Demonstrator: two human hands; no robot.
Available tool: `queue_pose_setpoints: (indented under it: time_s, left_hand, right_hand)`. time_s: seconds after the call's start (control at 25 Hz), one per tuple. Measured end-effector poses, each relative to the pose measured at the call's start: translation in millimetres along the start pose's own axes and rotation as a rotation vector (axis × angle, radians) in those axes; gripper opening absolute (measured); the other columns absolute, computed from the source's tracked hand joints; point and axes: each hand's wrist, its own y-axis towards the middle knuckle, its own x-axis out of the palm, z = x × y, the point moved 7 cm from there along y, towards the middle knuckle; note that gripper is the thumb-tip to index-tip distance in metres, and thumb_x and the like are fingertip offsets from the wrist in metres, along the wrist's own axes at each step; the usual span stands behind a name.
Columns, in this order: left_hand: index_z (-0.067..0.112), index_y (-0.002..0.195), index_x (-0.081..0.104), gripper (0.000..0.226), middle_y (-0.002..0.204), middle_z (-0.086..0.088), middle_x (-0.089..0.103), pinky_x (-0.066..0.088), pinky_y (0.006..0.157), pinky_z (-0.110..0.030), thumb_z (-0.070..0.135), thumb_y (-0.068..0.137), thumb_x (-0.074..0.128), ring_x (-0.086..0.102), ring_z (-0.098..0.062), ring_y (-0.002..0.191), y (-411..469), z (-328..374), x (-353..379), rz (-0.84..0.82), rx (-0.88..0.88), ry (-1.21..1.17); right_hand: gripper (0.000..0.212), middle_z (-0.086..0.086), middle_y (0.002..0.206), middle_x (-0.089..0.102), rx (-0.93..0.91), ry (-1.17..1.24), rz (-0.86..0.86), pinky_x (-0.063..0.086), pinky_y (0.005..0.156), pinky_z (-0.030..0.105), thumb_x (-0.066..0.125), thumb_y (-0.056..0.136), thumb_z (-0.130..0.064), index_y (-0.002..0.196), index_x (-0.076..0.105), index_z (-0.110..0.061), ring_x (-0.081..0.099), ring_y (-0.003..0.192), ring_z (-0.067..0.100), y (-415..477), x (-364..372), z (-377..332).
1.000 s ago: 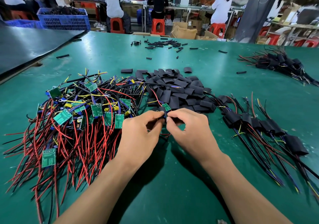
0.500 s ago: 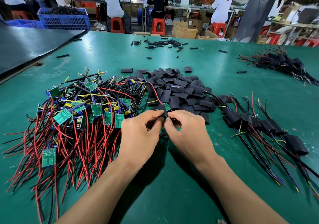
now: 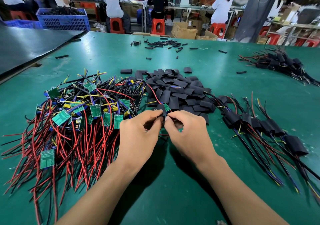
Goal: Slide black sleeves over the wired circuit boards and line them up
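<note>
Both bare forearms reached up from the near edge of the table, converging toward its middle. The left hand (image 3: 138,134) lay knuckles up, wrist nearly straight, its thumb and forefinger pinched together at the tips, the other fingers curled under. The right hand (image 3: 187,134) mirrored it, wrist bent slightly inward, thumb and forefinger closed in a pinch, remaining fingers tucked into the palm. The two pinches met, fingertips touching or nearly so, just above the table surface, the hands otherwise apart.
</note>
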Motion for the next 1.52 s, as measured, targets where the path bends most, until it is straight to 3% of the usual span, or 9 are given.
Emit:
queue_pose_setpoints:
  time_s: [0.24,0.48,0.72,1.0,1.24,1.36,1.52]
  left_hand:
    - [0.019,0.097,0.080,0.021,0.085,0.023,0.073,0.057,0.083,-0.023,0.004,0.084,0.074,0.070,0.005,0.081,-1,0,1,-0.012,-0.037,-0.021]
    - [0.019,0.097,0.079,0.023,0.090,0.015,0.076,0.057,0.086,-0.025,0.001,0.083,0.073,0.071,0.001,0.085,-1,0,3,-0.012,-0.066,-0.079]
    - [0.020,0.094,0.078,0.023,0.086,0.019,0.075,0.055,0.080,-0.015,0.001,0.083,0.075,0.071,0.003,0.081,0,0,1,-0.002,-0.082,-0.103]
    - [0.029,0.089,0.076,0.027,0.086,0.026,0.073,0.054,0.078,-0.013,0.002,0.082,0.075,0.071,0.005,0.079,0,0,2,0.005,-0.108,-0.129]
    - [0.029,0.089,0.076,0.030,0.086,0.029,0.072,0.053,0.076,-0.010,0.000,0.081,0.075,0.070,0.006,0.078,2,2,1,-0.004,-0.074,-0.096]
    - [0.026,0.089,0.077,0.027,0.084,0.023,0.074,0.055,0.077,-0.015,0.000,0.082,0.075,0.071,0.003,0.077,2,0,1,-0.001,-0.097,-0.109]
    - [0.018,0.094,0.076,0.018,0.074,0.003,0.077,0.056,0.066,-0.018,0.002,0.086,0.072,0.074,-0.009,0.068,10,-11,-5,0.023,-0.195,-0.257]
  right_hand:
    - [0.014,-0.003,0.073,0.067,0.042,-0.010,-0.001,0.050,0.065,0.034,0.059,0.084,-0.021,0.078,0.069,-0.014,0.060,0.067,0.014,0,3,2]
    - [0.011,-0.001,0.076,0.064,-0.055,-0.091,-0.025,0.050,0.067,0.039,0.059,0.085,-0.019,0.079,0.066,-0.013,0.057,0.068,0.021,2,0,-4]
    - [0.018,-0.003,0.080,0.068,-0.023,-0.033,-0.024,0.052,0.065,0.033,0.057,0.088,-0.027,0.085,0.071,-0.015,0.061,0.069,0.014,0,-1,-2]
    - [0.008,0.000,0.081,0.072,0.011,0.003,0.039,0.049,0.072,0.024,0.066,0.083,-0.013,0.084,0.074,-0.010,0.063,0.073,0.013,0,-3,-5]
    - [0.012,0.005,0.078,0.063,-0.109,-0.164,-0.090,0.050,0.068,0.043,0.061,0.085,-0.015,0.080,0.065,-0.006,0.058,0.071,0.029,5,-3,-13]
    - [0.008,0.003,0.076,0.063,-0.112,-0.139,-0.090,0.048,0.068,0.041,0.062,0.082,-0.014,0.077,0.066,-0.008,0.057,0.070,0.026,5,-6,-12]
    - [0.009,-0.001,0.071,0.066,0.040,0.021,-0.116,0.048,0.068,0.034,0.064,0.082,-0.014,0.074,0.068,-0.015,0.059,0.067,0.018,4,-2,-1]
